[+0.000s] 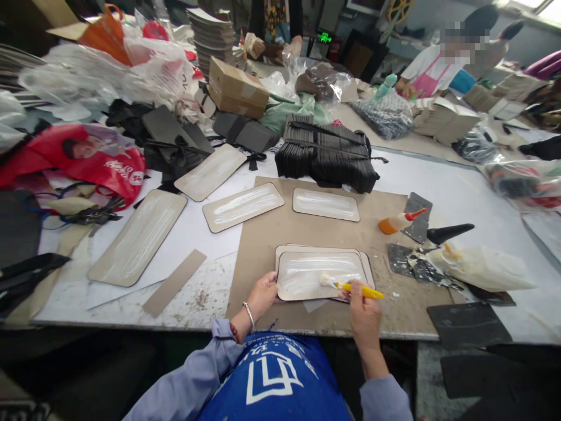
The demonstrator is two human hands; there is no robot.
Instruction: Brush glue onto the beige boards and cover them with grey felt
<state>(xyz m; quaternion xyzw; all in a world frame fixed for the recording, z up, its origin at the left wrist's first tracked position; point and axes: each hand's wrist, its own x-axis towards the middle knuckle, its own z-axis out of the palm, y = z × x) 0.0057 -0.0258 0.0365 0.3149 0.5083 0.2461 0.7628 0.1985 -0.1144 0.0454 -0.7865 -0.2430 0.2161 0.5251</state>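
Observation:
My right hand (364, 310) grips a yellow-handled brush (370, 292), its bristle end resting on a beige rounded board (302, 286) streaked with white paste. At the board's left edge, my left hand (263, 294) is closed on the rim. More boards of the same shape lie partly hidden beneath it. Beyond them sits another pasted board (326, 204), with a second pasted board (243, 206) to its left. Two more, a long board (138, 237) and a farther board (210, 172), also carry white streaks.
A strapped stack of black pieces (324, 152) stands behind the boards. To the right are a glue bottle (394, 223) with a red tip, a paste-filled bag (482, 269) and dark sheets (468, 324). Plastic bags (109, 76) and a cardboard box (236, 88) crowd the back left. Two people stand beyond.

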